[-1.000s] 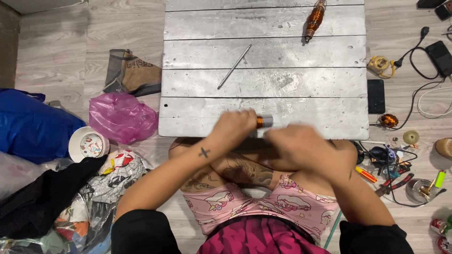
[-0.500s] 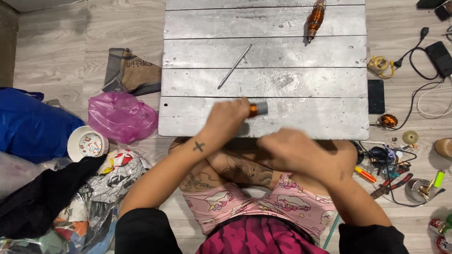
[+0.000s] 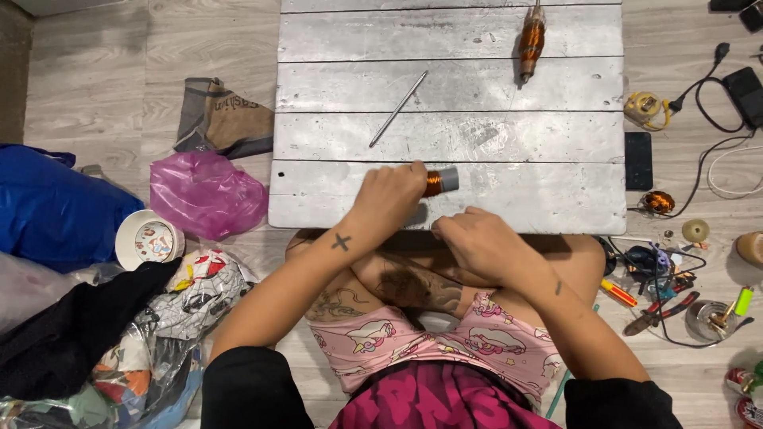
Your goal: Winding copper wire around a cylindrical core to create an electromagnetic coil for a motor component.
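Note:
My left hand (image 3: 387,200) grips a small copper wire coil with a grey end (image 3: 439,182) over the near edge of the silver plank board (image 3: 493,135). My right hand (image 3: 477,242) rests just below the board's front edge, fingers curled; whether it pinches anything cannot be seen. A thin metal rod (image 3: 397,109) lies on the board's middle. A larger copper-wound coil (image 3: 531,38) lies at the board's far right.
Left on the floor are a pink plastic bag (image 3: 205,193), a brown bag (image 3: 226,119), a white cup (image 3: 147,240), a blue bag (image 3: 56,208) and clothes. Right are a black phone (image 3: 637,160), a small copper spool (image 3: 658,202), cables, a tape measure (image 3: 644,107) and hand tools (image 3: 660,306).
My right hand has drawn back from the coil toward my lap. My left hand has stayed on the coil and shifted slightly left.

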